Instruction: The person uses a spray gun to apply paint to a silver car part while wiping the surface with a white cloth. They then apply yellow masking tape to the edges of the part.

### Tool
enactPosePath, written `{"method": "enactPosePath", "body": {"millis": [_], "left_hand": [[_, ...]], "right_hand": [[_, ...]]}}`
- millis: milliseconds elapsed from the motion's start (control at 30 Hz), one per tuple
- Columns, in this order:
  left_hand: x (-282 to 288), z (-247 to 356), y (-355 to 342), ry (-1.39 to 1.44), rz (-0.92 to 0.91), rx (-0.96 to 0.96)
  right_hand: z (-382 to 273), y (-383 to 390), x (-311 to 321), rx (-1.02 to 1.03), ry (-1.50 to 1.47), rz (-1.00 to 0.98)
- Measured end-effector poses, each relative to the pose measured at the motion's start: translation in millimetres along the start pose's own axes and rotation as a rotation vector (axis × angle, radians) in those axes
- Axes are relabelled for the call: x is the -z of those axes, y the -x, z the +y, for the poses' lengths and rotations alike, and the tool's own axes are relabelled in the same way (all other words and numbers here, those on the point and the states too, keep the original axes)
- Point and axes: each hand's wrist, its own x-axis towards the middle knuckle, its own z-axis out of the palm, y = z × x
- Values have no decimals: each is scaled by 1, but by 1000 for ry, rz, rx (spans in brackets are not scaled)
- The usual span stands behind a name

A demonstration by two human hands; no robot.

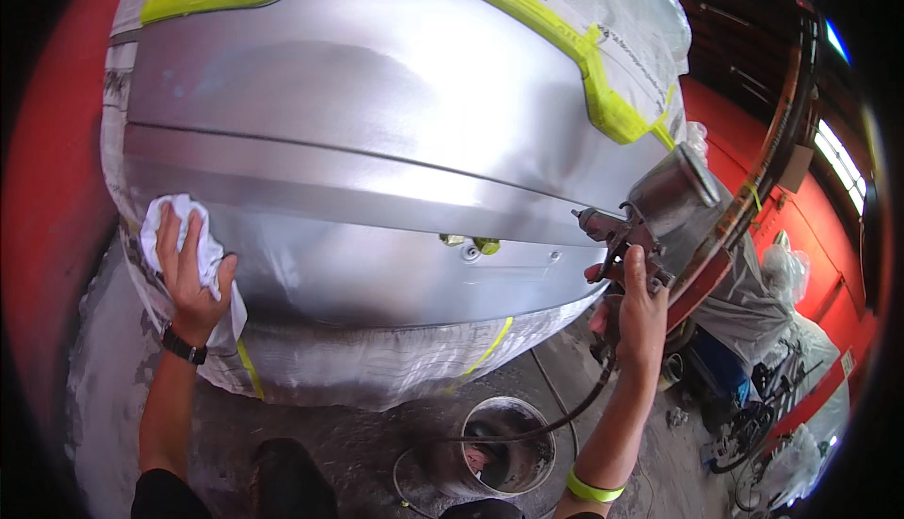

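Note:
A silver car panel, edged with yellow masking tape and newspaper, fills the middle of the view. On its lower left side my left hand presses a crumpled white cloth to the surface, fingers spread over it. Some of the cloth hangs below the palm. To the right, my right hand is closed around the handle of a spray gun with a metal cup on top. The gun's nozzle points left, toward the panel. Part of the grip is hidden by my fingers.
A hose runs down from the gun past a bucket on the grey floor. Masking sheet covers the car below the panel. Red walls stand at both sides, with plastic-covered items at right.

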Motion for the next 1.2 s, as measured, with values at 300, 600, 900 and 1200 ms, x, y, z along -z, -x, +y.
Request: {"method": "enactPosePath", "body": {"millis": [300,600,900,1200], "left_hand": [[-3,-10,13,-27,-66,60],[-2,-13,13,8,-48,24],[-2,-10,11,86,-68,32],[3,-11,6,73,-55,44]], "right_hand": [[10,-30,-15,-72,-69,-22],[-12,-1,-44,-51,-22,-95],[-36,22,-74,-32,1,-178],[-62,43,-112,44,-96,-356]]}}
